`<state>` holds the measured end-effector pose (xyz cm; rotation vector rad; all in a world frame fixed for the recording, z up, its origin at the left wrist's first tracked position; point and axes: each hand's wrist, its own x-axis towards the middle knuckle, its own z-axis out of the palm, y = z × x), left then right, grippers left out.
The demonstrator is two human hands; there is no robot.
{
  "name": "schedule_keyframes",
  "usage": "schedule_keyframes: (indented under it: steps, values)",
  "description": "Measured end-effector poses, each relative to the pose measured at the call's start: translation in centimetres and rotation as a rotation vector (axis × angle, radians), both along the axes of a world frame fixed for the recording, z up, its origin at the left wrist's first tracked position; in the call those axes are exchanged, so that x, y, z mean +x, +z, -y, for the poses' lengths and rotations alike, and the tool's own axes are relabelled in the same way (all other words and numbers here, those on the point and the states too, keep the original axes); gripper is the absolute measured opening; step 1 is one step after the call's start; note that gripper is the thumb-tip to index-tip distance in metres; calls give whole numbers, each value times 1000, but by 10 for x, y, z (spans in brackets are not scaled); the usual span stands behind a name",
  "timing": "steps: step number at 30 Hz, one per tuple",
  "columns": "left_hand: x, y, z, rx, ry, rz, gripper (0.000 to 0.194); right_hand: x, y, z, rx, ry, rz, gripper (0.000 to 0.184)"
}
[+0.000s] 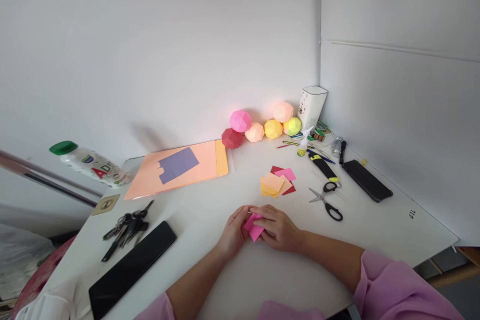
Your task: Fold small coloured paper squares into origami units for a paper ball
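Observation:
A small piece of pink paper (254,228) is held between both hands just above the white table. My left hand (234,232) grips its left side, fingers curled. From the right, my right hand (279,227) pinches the same paper, its fingers lying over the upper part. A crease seems to run across the sheet, though the fingers cover some of it. Beyond the hands lies a loose pile of paper pieces (273,183) in peach, yellow, pink and dark red. To the right of the pile, scissors (325,200) with black handles rest with their blades apart.
Faceted paper balls (240,121) line the back wall beside a white container (312,105). A glue bottle (303,144), a yellow-black cutter (323,167) and a black phone (367,180) lie right. Leftward are peach sheets (138,177), keys (131,227), a black slab (131,270) and a white bottle (93,165).

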<state>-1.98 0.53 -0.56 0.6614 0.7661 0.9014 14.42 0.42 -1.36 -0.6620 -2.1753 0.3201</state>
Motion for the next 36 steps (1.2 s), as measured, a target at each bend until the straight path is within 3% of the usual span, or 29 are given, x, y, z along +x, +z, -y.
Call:
schedule_keyframes:
  steps: [6, 10, 22, 26, 36]
  values:
    - [-1, -5, 0, 20, 88, 4, 32, 2, 2, 0, -59, -53, -100, 38]
    - [1, -6, 1, 31, 151, 4, 30, 4, 1, 0, -125, -26, -159, 27]
    - [3, -3, 5, 106, 82, -75, 40, 5, 2, -3, -633, -127, -317, 23]
    - [4, -1, 8, 137, 55, -155, 38, 7, 2, -6, -862, -150, -348, 10]
    - [4, 0, 13, 115, 65, -231, 37, 6, 4, -6, -1057, -132, -543, 9]
